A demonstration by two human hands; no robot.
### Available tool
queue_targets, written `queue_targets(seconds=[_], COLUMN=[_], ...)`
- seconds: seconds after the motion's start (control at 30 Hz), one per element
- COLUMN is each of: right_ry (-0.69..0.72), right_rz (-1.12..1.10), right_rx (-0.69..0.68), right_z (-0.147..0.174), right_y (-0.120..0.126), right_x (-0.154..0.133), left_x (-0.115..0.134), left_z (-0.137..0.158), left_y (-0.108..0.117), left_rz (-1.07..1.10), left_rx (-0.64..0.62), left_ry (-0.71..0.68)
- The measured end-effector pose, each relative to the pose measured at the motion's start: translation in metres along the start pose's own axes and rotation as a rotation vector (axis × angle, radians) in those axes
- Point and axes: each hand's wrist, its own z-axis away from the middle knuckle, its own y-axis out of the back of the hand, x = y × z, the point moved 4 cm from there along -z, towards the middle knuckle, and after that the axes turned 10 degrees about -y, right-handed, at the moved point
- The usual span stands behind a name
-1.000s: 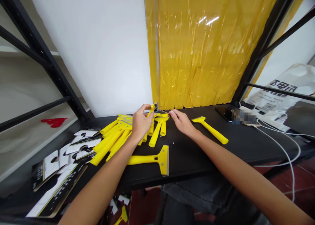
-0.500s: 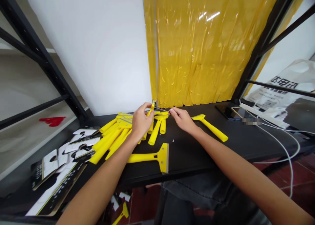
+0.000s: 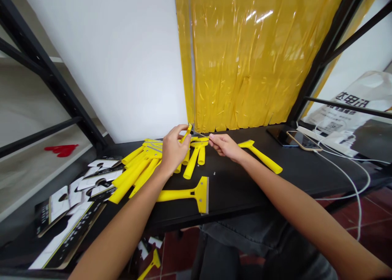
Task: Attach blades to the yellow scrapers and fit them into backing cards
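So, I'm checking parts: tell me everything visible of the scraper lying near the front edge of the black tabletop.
The scraper is yellow and looks plastic. Its handle points left, narrowing to a neck with a small opening; the wide head faces right, with a straight grey, metal-looking blade along its outer edge and two dots like screw heads. It lies flat on the black tabletop, ungripped. The left forearm hides the handle's end; I cannot tell whether they touch.

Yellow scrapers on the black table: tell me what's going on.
A person's left hand holds a yellow scraper; the right hand points a thin-shafted tool toward it. Whether the tip touches is too small to tell. A pile of scrapers lies by the left hand; another scraper lies near the table's front edge.
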Motion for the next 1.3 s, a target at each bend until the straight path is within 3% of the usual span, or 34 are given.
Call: queue_targets(seconds=[0.17,0.27,0.4,0.5,0.57,0.67,0.77,0.87,0.93,1.0,1.17,1.3], right_ry=[-0.175,-0.193,0.02,0.203,0.207,0.128,0.147,0.17,0.151,0.108,-0.171,-0.448], right_rz=[-0.26,-0.286,-0.343,-0.381,-0.309,-0.058,0.144,0.233,0.294,0.38,0.848,1.174], right_rx=[-0.217,-0.248,-0.05,0.168,0.223,0.117,-0.045,-0.08,-0.015,0.112,0.454,0.483], right_z=[0.005,0.007,0.005,0.005,0.004,0.004,0.009,0.01,0.008,0.004,0.0,0.002], right_y=[-0.003,0.0,0.017,0.027,0.023,-0.002,-0.029,-0.038,-0.032,-0.017,0.036,0.061], right_x=[-0.001,-0.004,-0.016,-0.024,-0.022,-0.016,-0.012,-0.01,-0.008,-0.007,-0.005,0.004], left_x=[0.006,0.008,0.004,-0.005,-0.008,-0.004,0.005,0.007,0.003,-0.004,0.001,0.009], left_z=[0.0,-0.001,-0.006,-0.009,-0.008,-0.002,0.005,0.01,0.012,0.012,0.013,0.025], left_y=[0.001,0.002,0.011,0.013,0.005,-0.013,-0.028,-0.036,-0.038,-0.035,-0.028,-0.036], left_rz=[-0.027,-0.022,0.075,0.348,0.585,0.87,1.03,1.072,0.987,0.738,-0.039,-0.351], left_rx=[-0.001,0.001,0.165,0.311,0.327,0.252,0.172,0.134,0.089,0.018,-0.34,-0.621], left_ry=[-0.051,-0.07,0.005,0.157,0.293,0.473,0.541,0.554,0.573,0.552,0.149,-0.033])
